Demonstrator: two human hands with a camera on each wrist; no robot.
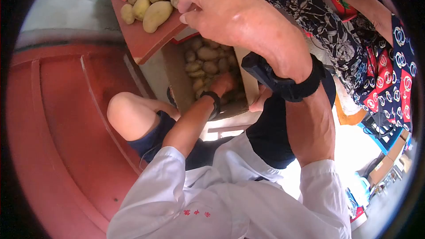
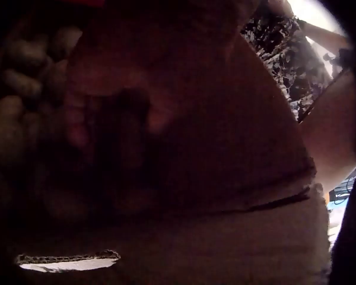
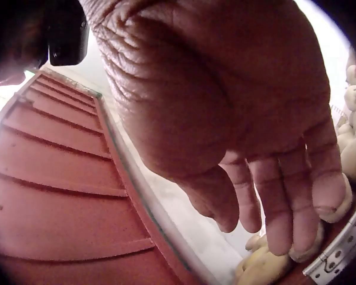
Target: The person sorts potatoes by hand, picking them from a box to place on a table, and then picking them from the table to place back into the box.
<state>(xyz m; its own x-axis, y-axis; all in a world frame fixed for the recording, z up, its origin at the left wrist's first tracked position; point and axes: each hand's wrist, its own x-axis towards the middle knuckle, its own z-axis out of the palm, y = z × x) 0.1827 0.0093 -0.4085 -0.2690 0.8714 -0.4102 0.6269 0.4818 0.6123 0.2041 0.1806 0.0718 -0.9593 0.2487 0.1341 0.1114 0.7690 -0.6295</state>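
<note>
My left hand (image 1: 226, 84) reaches down into a cardboard box (image 1: 247, 64) among several potatoes (image 1: 207, 53). In the left wrist view deep shadow covers the left hand (image 2: 130, 77); its fingers bend downward, and I cannot tell whether they grip a potato. Over the red tabletop (image 1: 150, 46) hangs my right hand (image 1: 226, 13), beside a pile of potatoes (image 1: 158, 15). The right wrist view shows its palm and loosely bent fingers (image 3: 279, 196) with nothing held. Its fingertips overlap potatoes (image 3: 264, 267) at the lower right there.
The box stands between my knees, below the tabletop's edge. A red panelled door (image 1: 62, 119) lies to the left. At the right sits another person in dark floral clothing (image 1: 310, 17), with an arm (image 1: 361, 2) reaching toward the table. A white perforated strip (image 3: 338, 255) runs along the tabletop.
</note>
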